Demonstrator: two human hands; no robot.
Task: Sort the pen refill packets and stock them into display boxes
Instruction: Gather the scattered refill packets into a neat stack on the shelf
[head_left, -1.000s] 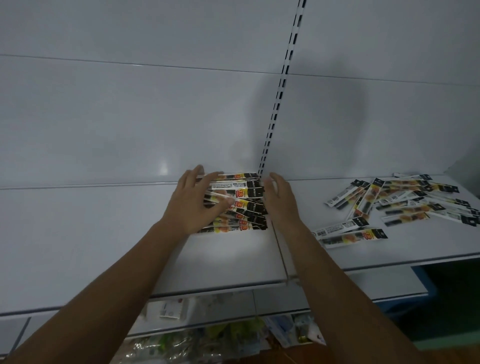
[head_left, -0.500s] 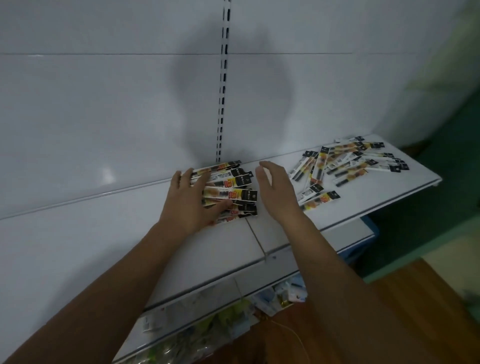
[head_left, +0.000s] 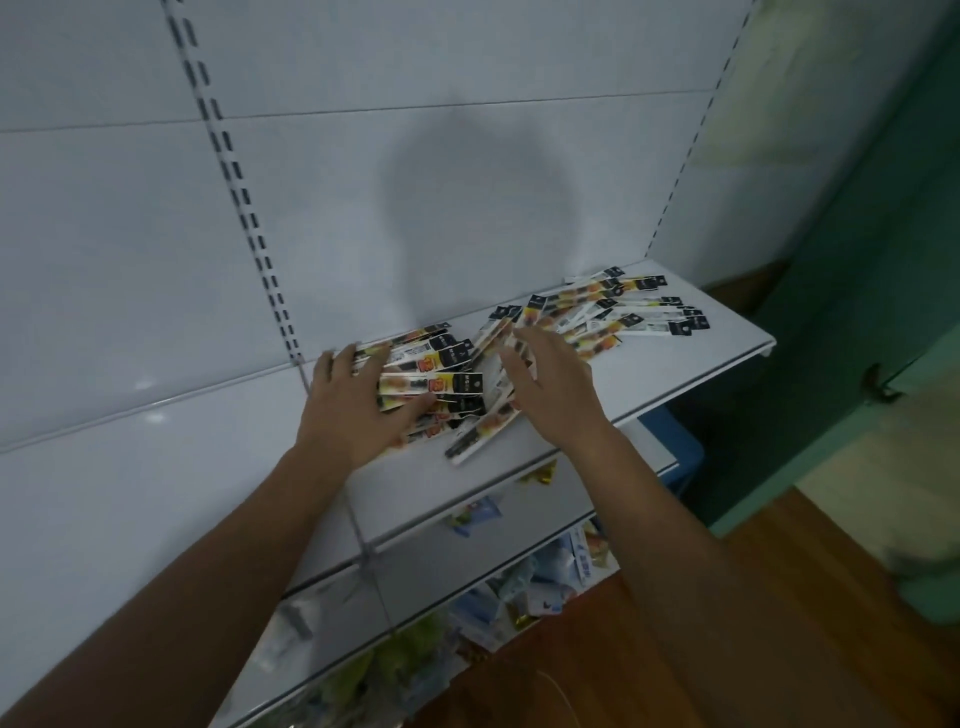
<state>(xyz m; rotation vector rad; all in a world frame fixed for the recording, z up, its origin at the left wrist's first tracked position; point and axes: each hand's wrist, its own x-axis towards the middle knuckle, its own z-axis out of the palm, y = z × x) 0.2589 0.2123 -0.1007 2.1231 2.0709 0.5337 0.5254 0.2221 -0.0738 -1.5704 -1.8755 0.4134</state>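
Note:
A loose stack of pen refill packets (head_left: 441, 384), long white strips with black and orange ends, lies on the white shelf (head_left: 675, 374). My left hand (head_left: 353, 405) rests on the stack's left end, fingers spread, thumb under the top packet. My right hand (head_left: 545, 384) hovers with straight fingers just right of the stack, over scattered packets. A second, scattered pile of packets (head_left: 618, 306) lies further right toward the shelf's end. No display box is in view.
Slotted uprights (head_left: 244, 208) run up the white back panel. A lower shelf (head_left: 519, 525) holds small bagged goods (head_left: 540, 577). A green wall (head_left: 857, 312) and wooden floor (head_left: 649, 649) lie to the right.
The view has swung right and down. My right hand has shifted right, away from the stack toward the scattered packets; the left hand stays on the stack.

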